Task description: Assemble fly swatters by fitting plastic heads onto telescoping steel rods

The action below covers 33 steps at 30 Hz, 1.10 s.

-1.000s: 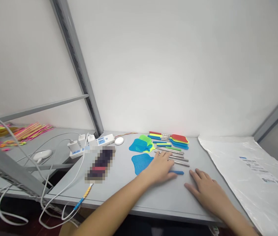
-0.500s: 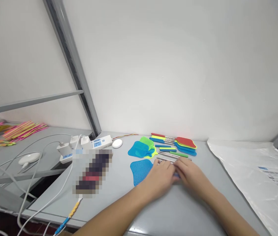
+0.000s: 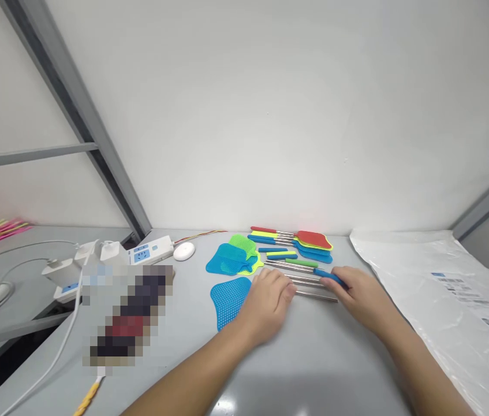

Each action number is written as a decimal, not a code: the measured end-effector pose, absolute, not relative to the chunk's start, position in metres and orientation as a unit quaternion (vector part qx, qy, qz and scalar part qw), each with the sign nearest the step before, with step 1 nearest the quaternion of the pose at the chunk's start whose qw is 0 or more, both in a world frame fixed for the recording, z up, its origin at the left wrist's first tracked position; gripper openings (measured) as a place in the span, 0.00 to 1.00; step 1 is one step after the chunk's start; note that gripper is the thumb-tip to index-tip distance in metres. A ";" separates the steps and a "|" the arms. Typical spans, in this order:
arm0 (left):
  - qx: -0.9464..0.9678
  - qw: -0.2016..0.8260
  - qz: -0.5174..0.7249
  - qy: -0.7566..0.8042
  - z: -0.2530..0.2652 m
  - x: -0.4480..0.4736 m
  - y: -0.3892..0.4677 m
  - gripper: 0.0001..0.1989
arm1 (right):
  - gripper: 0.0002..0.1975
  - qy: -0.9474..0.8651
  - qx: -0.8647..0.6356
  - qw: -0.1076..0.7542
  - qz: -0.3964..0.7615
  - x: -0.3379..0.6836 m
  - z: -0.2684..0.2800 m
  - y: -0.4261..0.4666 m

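Note:
My left hand (image 3: 268, 300) is closed at the neck of a blue fly swatter (image 3: 229, 300), whose dotted head lies on the table to its left. A bare metal rod (image 3: 320, 296) sticks out from under this hand to the right; the join is hidden. In my right hand (image 3: 359, 294) I grip a blue handle (image 3: 331, 278), apart from the rod's end. Just beyond my hands are loose metal rods (image 3: 300, 279), a green handle (image 3: 302, 262) and blue and yellow handles (image 3: 281, 254). Loose blue and green swatter heads (image 3: 231, 259) overlap at the left.
Assembled swatters (image 3: 313, 240) are stacked by the wall. A white plastic bag (image 3: 439, 277) covers the right side. At the left are a power strip (image 3: 153, 249), a white round object (image 3: 184, 251), a blurred-out object (image 3: 134, 318) and white cables (image 3: 64, 341).
My hands have moved apart; the right one drew away to the right with the blue handle, baring the rod's end. The camera view has shifted somewhat to the right.

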<state>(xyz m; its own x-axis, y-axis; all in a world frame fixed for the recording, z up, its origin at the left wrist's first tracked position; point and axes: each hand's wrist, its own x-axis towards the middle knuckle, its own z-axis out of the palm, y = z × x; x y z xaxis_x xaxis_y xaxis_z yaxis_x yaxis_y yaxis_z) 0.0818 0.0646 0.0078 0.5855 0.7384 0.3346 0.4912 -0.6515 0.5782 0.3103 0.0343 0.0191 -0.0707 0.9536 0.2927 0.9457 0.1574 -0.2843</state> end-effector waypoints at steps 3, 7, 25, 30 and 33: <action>0.890 0.144 0.233 0.366 0.002 0.081 0.070 0.12 | 0.19 -0.687 -0.690 0.228 0.018 0.317 0.023 0.035; 0.911 0.080 0.167 0.369 -0.005 0.082 0.075 0.09 | 0.18 -0.712 -0.657 0.250 0.011 0.313 0.018 0.037; 0.848 0.052 0.289 0.440 0.014 0.060 0.099 0.16 | 0.14 -0.745 -0.602 0.286 0.032 0.317 0.023 0.032; 0.855 0.048 0.283 0.432 0.007 0.061 0.104 0.16 | 0.12 -0.748 -0.601 0.280 0.024 0.317 0.021 0.033; 0.855 0.047 0.289 0.428 0.006 0.062 0.104 0.16 | 0.11 -0.751 -0.599 0.278 0.017 0.317 0.020 0.033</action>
<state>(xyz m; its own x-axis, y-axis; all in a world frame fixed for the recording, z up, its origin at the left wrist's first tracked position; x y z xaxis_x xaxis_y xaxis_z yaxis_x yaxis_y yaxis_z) 0.0616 0.1043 0.0057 0.4666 0.7588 0.4545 0.7042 -0.6296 0.3282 0.3168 0.0326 0.0200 -0.1285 0.9089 0.3968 0.8901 0.2821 -0.3579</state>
